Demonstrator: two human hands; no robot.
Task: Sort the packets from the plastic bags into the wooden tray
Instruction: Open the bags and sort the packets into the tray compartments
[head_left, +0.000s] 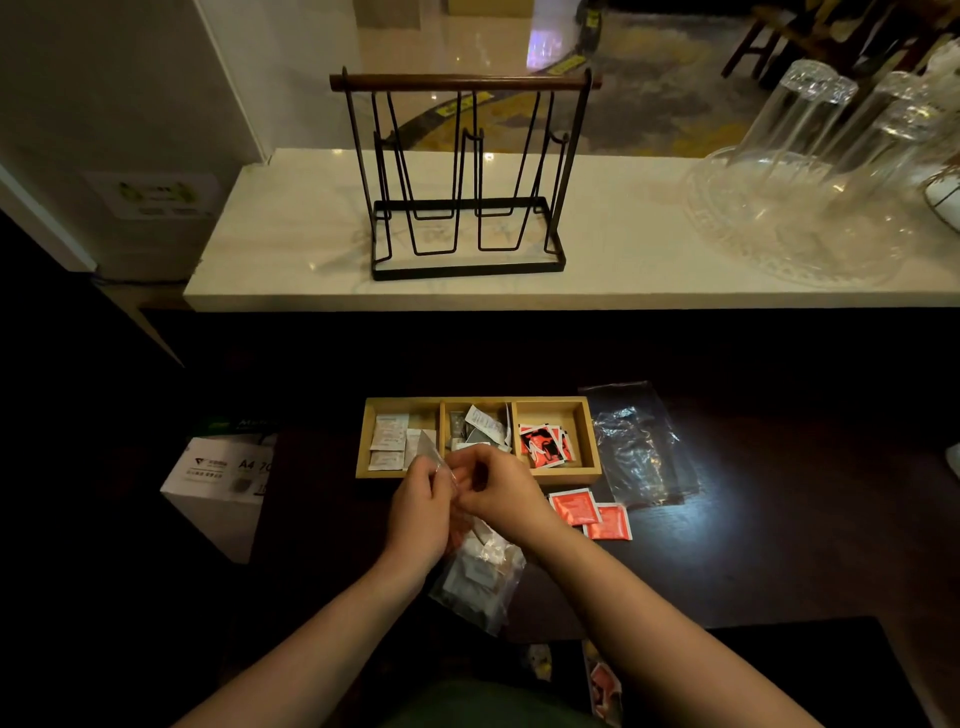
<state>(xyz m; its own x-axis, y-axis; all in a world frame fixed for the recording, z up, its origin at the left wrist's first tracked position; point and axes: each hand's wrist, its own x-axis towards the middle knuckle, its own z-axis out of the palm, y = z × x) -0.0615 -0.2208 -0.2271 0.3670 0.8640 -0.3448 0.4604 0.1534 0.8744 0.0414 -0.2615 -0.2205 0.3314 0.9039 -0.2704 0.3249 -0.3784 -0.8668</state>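
Dim light falls on a dark tabletop (753, 545), behind which a pale stone counter carries a black wire rack (467, 176) and upturned glassware (831, 171). Near the front of the dark surface sits the wooden tray (589, 431), split into three compartments: white packets (388, 439) lie in the left one, grey and white packets (478, 426) in the middle one, red packets (545, 444) in the right one. Just beside the tray's right end lies an emptied plastic bag (639, 452), flat and crumpled, and two more red sachets (592, 512) rest loose on the tabletop in front of the tray, not yet sorted. Both hands are brought together just in front of the tray, pinching the top edge of a clear bag (480, 577) that hangs below them, full of pale packets. The left hand (421, 512) grips one side of the mouth and the right hand (498, 493) the other; whether the seal is already parted cannot be told. The step in hand looks like opening this bag. Next, the mouth probably needs to be pulled apart so that a packet can be drawn out and matched to a compartment, most likely the left or the middle. The thin film may slip or tear.
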